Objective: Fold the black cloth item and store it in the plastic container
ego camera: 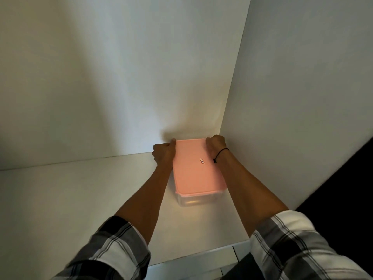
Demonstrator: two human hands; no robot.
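The far corners of the smooth pink lid [194,166] on the clear plastic container [193,202] are being gripped by the curled left hand [163,153] and right hand [216,147].

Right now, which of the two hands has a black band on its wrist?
The right hand, gripping the far right corner of the pink lid, has the black band. The left hand, at the far left corner, has a bare wrist.
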